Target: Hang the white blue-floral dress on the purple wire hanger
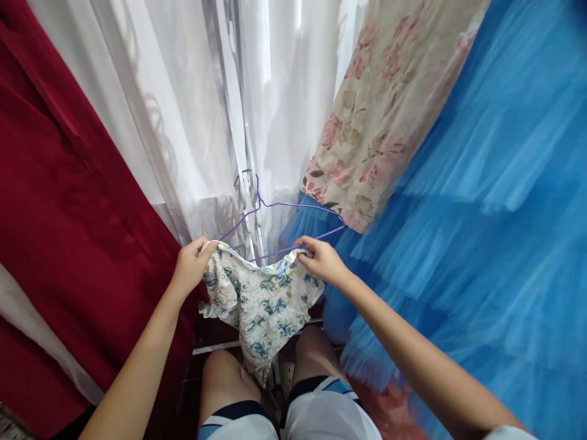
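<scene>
A white garment with a blue and green floral print (270,305) hangs stretched between my two hands. My left hand (195,263) pinches its upper edge at the left. At the other end of that edge, my right hand (321,260) is closed on the cloth. Just behind the garment, a purple wire hanger (298,205) hangs by its hook in front of a white metal pole. The hanger's left part and some of its lower bar are hidden by the cloth and my left hand.
White curtains (183,122) hang behind the pole (236,110). Dark red cloth (82,214) fills the left side. A beige floral cloth (371,122) and layered blue tulle (477,244) hang at the right. My bare knees (229,379) are below the garment.
</scene>
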Motion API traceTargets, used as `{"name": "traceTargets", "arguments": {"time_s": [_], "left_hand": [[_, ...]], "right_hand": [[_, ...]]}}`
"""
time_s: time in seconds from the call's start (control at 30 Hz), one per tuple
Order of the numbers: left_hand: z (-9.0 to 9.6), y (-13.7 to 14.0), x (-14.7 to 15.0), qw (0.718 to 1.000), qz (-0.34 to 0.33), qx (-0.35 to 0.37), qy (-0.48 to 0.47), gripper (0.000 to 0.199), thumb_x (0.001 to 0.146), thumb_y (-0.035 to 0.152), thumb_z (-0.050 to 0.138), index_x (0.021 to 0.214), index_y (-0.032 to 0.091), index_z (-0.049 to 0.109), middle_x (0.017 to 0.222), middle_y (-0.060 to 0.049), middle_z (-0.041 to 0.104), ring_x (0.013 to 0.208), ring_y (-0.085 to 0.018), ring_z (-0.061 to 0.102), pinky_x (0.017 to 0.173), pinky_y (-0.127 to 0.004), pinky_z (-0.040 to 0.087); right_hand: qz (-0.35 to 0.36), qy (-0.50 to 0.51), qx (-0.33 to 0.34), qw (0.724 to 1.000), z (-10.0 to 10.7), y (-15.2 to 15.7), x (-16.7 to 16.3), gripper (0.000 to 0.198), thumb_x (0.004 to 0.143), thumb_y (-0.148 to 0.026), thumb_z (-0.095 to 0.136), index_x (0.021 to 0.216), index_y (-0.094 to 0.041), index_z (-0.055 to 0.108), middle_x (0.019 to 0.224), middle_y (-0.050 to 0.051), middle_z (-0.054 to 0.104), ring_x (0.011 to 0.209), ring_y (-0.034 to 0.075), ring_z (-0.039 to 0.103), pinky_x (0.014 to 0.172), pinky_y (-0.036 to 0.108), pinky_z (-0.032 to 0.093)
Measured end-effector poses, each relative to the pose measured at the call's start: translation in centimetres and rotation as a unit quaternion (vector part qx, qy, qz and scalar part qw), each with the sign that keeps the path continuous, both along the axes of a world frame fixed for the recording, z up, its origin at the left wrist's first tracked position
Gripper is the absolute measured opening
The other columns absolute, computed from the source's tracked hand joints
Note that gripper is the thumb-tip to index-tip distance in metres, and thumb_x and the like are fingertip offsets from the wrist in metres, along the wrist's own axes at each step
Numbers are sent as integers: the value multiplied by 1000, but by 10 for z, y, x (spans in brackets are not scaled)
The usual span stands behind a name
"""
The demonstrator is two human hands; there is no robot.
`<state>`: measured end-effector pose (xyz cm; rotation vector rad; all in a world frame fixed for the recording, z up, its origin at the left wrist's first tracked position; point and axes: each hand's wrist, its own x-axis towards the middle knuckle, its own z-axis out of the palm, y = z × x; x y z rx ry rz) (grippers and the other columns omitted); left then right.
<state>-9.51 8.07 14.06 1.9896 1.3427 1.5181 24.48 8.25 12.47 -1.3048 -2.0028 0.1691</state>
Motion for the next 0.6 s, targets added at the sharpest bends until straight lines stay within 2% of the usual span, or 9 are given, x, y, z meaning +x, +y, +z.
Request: {"name": "traceTargets", "arguments": {"time_s": [0.07,0.17,0.3,0.37,0.47,0.53,0.6], "left_hand": [[1,-4,-2,999,-26,-20,-24,37,90,44,58,66,18,46,60,4,38,56,-11,36,52,-21,28],[4,-8,1,994,-56,-63,-62,40,88,47,61,66,17,48,59,4,39,54,-10,35,50,-20,27],[6,-12,10,970,-90,-137,-177,38,80,53,69,75,15,60,66,0,57,60,-13,49,54,-21,38],[6,-14,14,952,-115,-169,-228,38,77,52,72,80,14,65,71,-3,64,64,-15,56,57,-22,43],[7,-12,14,925,-132,-204,-292,36,74,46,77,80,13,66,67,-2,66,60,-14,60,56,-21,46],[6,-7,12,901,-137,-226,-345,34,72,42,79,79,12,65,64,-1,66,58,-15,63,55,-22,48],[5,-2,11,872,-149,-254,-392,29,73,38,77,78,13,64,63,-2,67,61,-18,67,58,-25,52]], "right_hand": [[-41,20,30,999,2,-2,16,41,78,-23,54,119,-23,60,60,-4,52,55,16,49,58,25,34],[-78,44,64,994,7,-1,35,68,73,-18,54,140,-22,43,62,-6,52,55,16,48,58,26,34],[-71,80,46,993,17,26,56,89,70,-18,57,153,-16,23,65,-5,56,58,16,50,58,26,37],[-44,78,-10,996,24,47,64,89,70,-19,60,152,-12,26,63,-5,56,57,16,51,56,26,38],[18,49,-96,994,31,71,70,68,70,-24,65,135,-11,53,56,-6,54,52,14,51,51,25,38],[37,36,-108,993,30,77,71,51,68,-25,69,118,-14,66,55,-6,55,50,14,52,49,24,39],[23,40,-95,994,26,75,68,51,65,-23,71,116,-15,65,62,-4,60,55,14,56,52,24,41]]}}
